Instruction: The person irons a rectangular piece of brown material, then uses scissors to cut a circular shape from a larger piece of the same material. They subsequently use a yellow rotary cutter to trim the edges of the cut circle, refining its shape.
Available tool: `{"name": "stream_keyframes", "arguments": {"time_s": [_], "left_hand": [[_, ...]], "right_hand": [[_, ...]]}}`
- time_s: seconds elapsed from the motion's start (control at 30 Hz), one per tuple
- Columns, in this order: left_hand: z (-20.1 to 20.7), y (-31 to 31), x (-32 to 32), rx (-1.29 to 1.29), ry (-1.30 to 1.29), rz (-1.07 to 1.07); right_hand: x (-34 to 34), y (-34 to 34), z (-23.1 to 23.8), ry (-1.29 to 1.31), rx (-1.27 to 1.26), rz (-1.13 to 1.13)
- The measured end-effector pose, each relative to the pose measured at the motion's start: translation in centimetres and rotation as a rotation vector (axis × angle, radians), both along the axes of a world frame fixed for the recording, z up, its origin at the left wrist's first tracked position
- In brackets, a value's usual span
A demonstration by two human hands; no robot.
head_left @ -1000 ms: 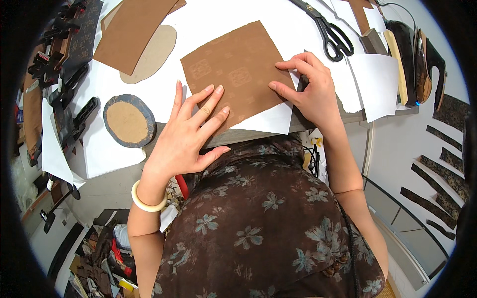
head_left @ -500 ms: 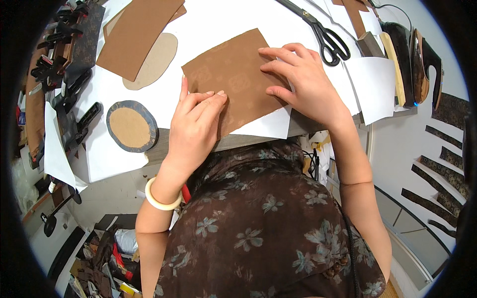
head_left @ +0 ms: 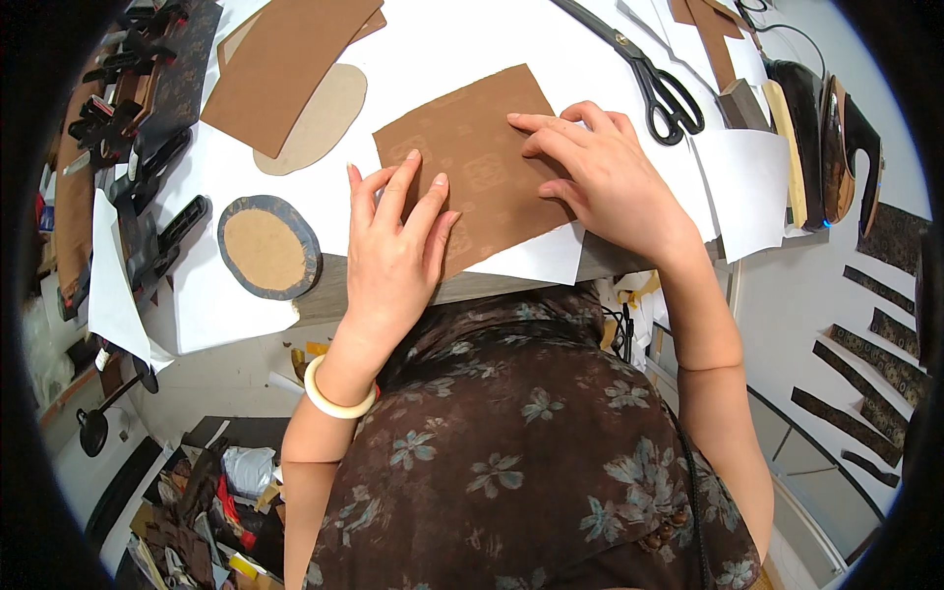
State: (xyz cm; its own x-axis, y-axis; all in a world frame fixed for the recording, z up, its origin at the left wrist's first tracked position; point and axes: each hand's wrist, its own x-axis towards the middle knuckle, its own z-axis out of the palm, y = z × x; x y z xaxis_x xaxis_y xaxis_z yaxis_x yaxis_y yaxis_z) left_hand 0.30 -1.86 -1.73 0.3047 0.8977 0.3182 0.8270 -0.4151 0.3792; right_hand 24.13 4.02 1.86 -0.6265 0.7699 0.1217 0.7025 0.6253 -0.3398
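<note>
A brown sheet with a faint stamped pattern (head_left: 482, 147), leather-like, lies tilted on white paper by the table's near edge. Over its left side rests my left hand (head_left: 398, 236), fingers spread and pointing away from me. My right hand (head_left: 610, 177) lies on the sheet's right edge, fingers apart and slightly bent, its fingertips touching the surface. Neither hand grips anything. To the left of my left hand is an oval piece with a dark rim and tan centre (head_left: 264, 246).
Black-handled scissors (head_left: 664, 93) lie at the far right. A plain brown panel (head_left: 285, 69) overlaps a beige oval (head_left: 334, 113) at the far left. Black clamps (head_left: 162, 231) line the left side. A white sheet (head_left: 747, 187) hangs past the right edge beside a grey block (head_left: 739, 103).
My left fingers, bunched together on the sheet before, have spread apart. The right hand stays on the right edge with little change. The whole view has shifted slightly.
</note>
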Motion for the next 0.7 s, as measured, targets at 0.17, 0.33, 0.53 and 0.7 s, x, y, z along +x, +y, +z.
{"name": "stream_keyframes", "arguments": {"time_s": [0.17,0.33,0.53,0.7], "left_hand": [[0.1,0.0,-0.1,-0.008,0.020,0.004],[0.4,0.3,0.3,-0.014,0.040,-0.046],[1.0,0.5,0.1,-0.046,0.050,-0.075],[1.3,0.4,0.0,-0.034,0.045,-0.095]], "right_hand": [[-0.1,-0.1,-0.1,0.016,-0.035,-0.014],[0.3,0.1,0.1,0.048,-0.077,-0.003],[11.4,2.2,5.4,0.188,0.557,-0.455],[35.7,2.1,12.7,-0.854,0.995,-1.470]]}}
